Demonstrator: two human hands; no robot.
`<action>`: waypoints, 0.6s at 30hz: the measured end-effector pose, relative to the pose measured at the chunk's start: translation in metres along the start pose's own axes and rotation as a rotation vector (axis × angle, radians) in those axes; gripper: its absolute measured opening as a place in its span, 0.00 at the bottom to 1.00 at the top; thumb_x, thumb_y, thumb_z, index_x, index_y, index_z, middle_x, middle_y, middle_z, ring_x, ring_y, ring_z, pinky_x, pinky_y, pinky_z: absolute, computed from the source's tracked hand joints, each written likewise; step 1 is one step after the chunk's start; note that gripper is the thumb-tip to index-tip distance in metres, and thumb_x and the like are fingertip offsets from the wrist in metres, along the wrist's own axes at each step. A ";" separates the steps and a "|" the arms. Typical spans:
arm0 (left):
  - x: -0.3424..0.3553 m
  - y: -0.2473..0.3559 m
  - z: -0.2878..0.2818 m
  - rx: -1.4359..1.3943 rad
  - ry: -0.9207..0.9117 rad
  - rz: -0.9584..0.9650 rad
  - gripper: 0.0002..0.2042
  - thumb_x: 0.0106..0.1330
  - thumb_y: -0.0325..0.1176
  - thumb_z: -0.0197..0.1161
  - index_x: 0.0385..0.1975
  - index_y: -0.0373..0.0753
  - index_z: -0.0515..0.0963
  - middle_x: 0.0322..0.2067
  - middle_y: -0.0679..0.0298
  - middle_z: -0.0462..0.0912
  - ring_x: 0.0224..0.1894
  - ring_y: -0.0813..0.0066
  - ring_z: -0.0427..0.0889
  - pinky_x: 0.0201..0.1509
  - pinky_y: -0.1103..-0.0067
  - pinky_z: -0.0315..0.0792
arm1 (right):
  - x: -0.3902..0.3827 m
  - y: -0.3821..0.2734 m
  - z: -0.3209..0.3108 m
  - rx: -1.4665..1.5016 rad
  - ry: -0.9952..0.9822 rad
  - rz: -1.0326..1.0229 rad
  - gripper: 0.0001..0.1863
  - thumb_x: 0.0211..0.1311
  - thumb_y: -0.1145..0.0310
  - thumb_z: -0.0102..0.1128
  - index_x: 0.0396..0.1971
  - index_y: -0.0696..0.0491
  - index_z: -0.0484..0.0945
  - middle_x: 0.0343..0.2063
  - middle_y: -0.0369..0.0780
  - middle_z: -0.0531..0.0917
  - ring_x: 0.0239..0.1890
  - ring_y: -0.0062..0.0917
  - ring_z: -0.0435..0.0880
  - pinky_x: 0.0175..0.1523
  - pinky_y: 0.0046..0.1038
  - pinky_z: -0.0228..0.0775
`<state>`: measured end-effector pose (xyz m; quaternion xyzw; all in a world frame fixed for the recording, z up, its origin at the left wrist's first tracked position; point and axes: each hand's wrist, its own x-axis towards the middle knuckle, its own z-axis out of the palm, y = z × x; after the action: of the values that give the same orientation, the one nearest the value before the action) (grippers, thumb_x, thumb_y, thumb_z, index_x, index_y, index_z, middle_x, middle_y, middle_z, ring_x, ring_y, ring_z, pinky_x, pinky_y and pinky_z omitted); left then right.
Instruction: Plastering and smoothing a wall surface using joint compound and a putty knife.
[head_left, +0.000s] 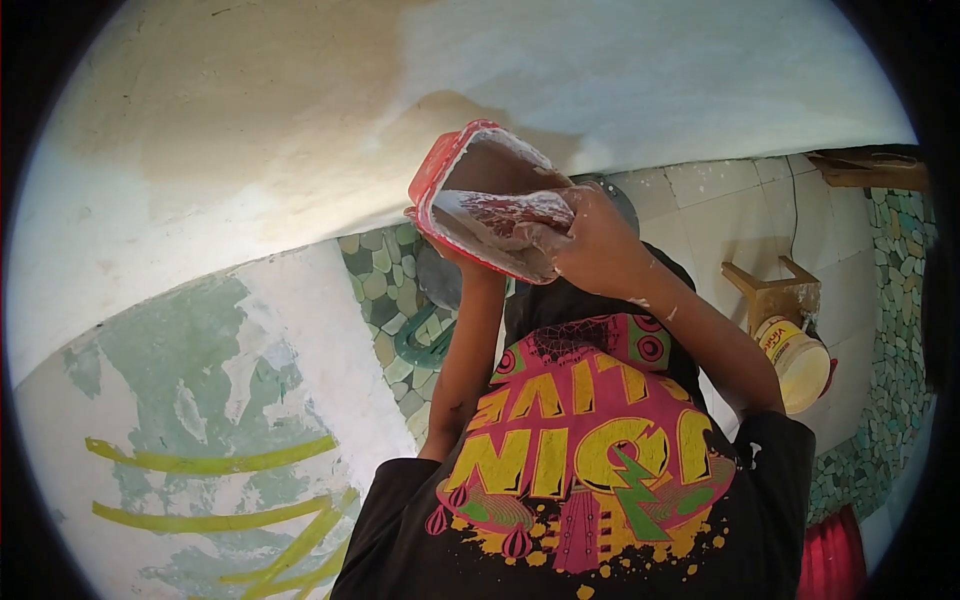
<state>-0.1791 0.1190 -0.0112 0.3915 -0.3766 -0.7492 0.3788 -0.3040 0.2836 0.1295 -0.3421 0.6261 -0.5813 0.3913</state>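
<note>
A red rectangular tub (432,170), its inside smeared with whitish paint, is held up tilted in front of me, close to the wall. My left hand (455,252) grips it from below and behind; most of those fingers are hidden by the tub. Inside the tub lies a paint-streaked, reddish-brown paintbrush (510,212), pointing left with its tip near the far-left wall of the tub. Closed around the brush's right end is my right hand (592,235), over the tub's right rim. White paint flecks mark my right forearm.
A pale, partly painted wall (300,120) rises ahead. To the left is a peeling green-and-white surface with yellow-green strips (210,460). At right stand a small wooden stool (785,295) and a yellow-white paint bucket (793,365) on tiled floor. A green sandal (425,340) shows below the tub.
</note>
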 end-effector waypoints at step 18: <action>0.011 -0.020 -0.054 -0.337 -0.310 -0.053 0.43 0.70 0.72 0.36 0.73 0.42 0.58 0.71 0.52 0.62 0.71 0.49 0.64 0.74 0.54 0.61 | -0.006 -0.001 0.008 -0.274 0.170 -0.304 0.17 0.60 0.75 0.58 0.49 0.55 0.83 0.45 0.50 0.86 0.47 0.48 0.84 0.57 0.41 0.75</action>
<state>-0.1422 0.1034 -0.0540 0.2127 -0.2893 -0.8624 0.3569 -0.2944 0.2848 0.1306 -0.4322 0.6711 -0.5698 0.1950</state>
